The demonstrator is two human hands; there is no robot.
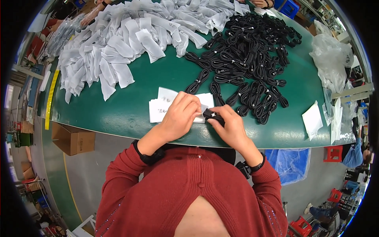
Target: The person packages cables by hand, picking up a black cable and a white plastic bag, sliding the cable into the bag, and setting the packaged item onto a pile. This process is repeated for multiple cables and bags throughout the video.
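My left hand (179, 114) pinches a small clear-white bag (202, 111) over the near edge of the green table (150, 79). In my right hand (231, 126) is a coiled black cable (211, 115), its end at the mouth of the bag. Under my hands lie a few flat white bags (160, 106). A big heap of coiled black cables (248, 55) spreads just beyond my right hand. A large pile of filled white bags (130, 35) covers the far left of the table.
A crumpled clear plastic sheet (331, 59) and a loose white bag (312, 119) lie at the table's right end. A cardboard box (73, 140) stands on the floor at the left, a blue bin (292, 164) at the right. Another person's hand (260, 3) shows at the far edge.
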